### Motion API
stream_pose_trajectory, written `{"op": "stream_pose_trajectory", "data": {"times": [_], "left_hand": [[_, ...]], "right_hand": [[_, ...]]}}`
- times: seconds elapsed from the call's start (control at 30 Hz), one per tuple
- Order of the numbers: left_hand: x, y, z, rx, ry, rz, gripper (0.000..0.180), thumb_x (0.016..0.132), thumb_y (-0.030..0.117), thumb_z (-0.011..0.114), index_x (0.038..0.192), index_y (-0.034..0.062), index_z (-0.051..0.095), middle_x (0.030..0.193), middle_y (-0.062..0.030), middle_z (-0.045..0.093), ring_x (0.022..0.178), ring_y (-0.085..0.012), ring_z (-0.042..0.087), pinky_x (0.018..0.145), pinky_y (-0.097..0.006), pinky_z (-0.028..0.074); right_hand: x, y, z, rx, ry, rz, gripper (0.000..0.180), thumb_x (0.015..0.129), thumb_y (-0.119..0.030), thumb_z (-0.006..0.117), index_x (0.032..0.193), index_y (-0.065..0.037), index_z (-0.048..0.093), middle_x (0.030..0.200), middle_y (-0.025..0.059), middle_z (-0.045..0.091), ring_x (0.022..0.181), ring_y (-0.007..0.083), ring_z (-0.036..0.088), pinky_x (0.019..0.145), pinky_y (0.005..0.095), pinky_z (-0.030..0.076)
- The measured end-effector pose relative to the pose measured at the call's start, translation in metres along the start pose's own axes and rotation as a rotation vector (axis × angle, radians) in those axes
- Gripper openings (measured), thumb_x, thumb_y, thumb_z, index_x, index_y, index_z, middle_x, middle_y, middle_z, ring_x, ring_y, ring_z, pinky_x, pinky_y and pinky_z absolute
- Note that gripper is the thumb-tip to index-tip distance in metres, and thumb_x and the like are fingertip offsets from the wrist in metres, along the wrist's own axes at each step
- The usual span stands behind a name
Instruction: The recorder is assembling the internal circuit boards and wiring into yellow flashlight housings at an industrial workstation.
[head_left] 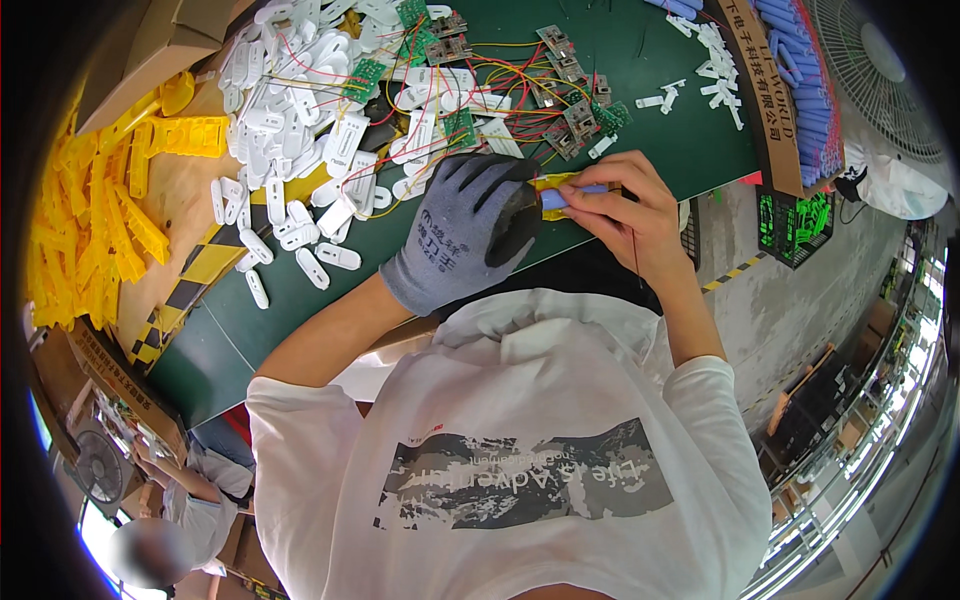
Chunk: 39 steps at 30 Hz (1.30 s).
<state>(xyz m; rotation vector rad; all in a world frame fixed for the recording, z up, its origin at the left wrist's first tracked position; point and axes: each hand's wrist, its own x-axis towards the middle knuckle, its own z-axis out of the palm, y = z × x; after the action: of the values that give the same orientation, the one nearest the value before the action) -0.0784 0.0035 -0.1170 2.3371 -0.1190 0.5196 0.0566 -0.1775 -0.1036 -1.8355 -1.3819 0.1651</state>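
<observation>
My left hand (463,225) wears a grey-blue work glove with dark fingertips. Its fingers are bent around a yellow plastic shell (547,183), most of which the glove and my other hand hide. A blue cylindrical battery cell (552,199) lies at the shell, right beside the glove. My bare right hand (632,210) pinches the blue cell between thumb and fingers, and a thin dark wire hangs below that hand. Just beyond both hands are green circuit boards (461,128) with red and yellow wires, plus darker boards (572,130).
White plastic covers (285,130) are heaped on the green table (225,340). Yellow shells (100,225) pile up at the left, near a cardboard box (150,55). Small white parts (715,70) lie at the far right, beside a carton of blue cells (810,110). A fan (880,60) stands beyond.
</observation>
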Motion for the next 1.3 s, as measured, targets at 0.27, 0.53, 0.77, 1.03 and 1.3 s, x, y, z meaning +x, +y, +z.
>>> {"op": "stream_pose_trajectory", "data": {"times": [0.27,0.53,0.77,1.03,1.3], "left_hand": [[0.002,0.003,0.0,0.066,0.027,0.008,0.052,0.062,0.018,0.079,0.108,0.004,0.058,0.107,-0.0136,0.06,0.095,-0.0313,0.058,0.083,-0.042,0.044],[-0.002,0.007,-0.001,0.1,0.008,0.07,0.051,0.062,0.015,0.078,0.109,0.0071,0.059,0.11,-0.012,0.059,0.095,-0.0294,0.058,0.082,-0.04,0.044],[-0.003,0.006,0.001,0.105,-0.003,0.045,0.052,0.062,0.013,0.077,0.11,0.0096,0.058,0.113,-0.0105,0.058,0.098,-0.0296,0.057,0.083,-0.042,0.044],[-0.002,0.004,0.002,0.063,0.042,0.057,0.048,0.065,0.013,0.077,0.109,0.0089,0.056,0.111,-0.01,0.06,0.095,-0.029,0.058,0.082,-0.041,0.044],[-0.002,0.004,0.002,0.051,0.02,0.044,0.049,0.065,0.013,0.077,0.109,0.0074,0.056,0.113,-0.0102,0.06,0.097,-0.0292,0.059,0.082,-0.042,0.045]], "right_hand": [[-0.001,-0.007,-0.01,0.126,-0.063,0.173,0.027,0.069,-0.002,0.077,0.093,-0.01,0.072,0.101,0.0036,0.062,0.09,0.0206,0.059,0.072,0.0304,0.048],[0.02,0.043,-0.073,0.038,0.43,0.517,0.022,0.078,-0.011,0.072,0.098,-0.001,0.068,0.09,0.0088,0.067,0.074,0.0137,0.064,0.069,0.0251,0.049],[0.024,0.075,-0.062,-0.3,0.228,0.541,0.016,0.078,-0.013,0.072,0.09,-0.003,0.069,0.085,0.0099,0.068,0.068,0.0191,0.065,0.062,0.0291,0.051],[0.011,0.065,-0.056,-0.426,0.273,0.268,0.008,0.082,-0.007,0.068,0.087,-0.001,0.066,0.087,0.0093,0.069,0.07,0.0187,0.065,0.064,0.0289,0.051],[-0.028,0.009,-0.033,0.163,0.223,0.402,0.017,0.075,0.004,0.073,0.091,0.003,0.066,0.089,0.0099,0.068,0.077,0.013,0.066,0.069,0.0231,0.052]]}}
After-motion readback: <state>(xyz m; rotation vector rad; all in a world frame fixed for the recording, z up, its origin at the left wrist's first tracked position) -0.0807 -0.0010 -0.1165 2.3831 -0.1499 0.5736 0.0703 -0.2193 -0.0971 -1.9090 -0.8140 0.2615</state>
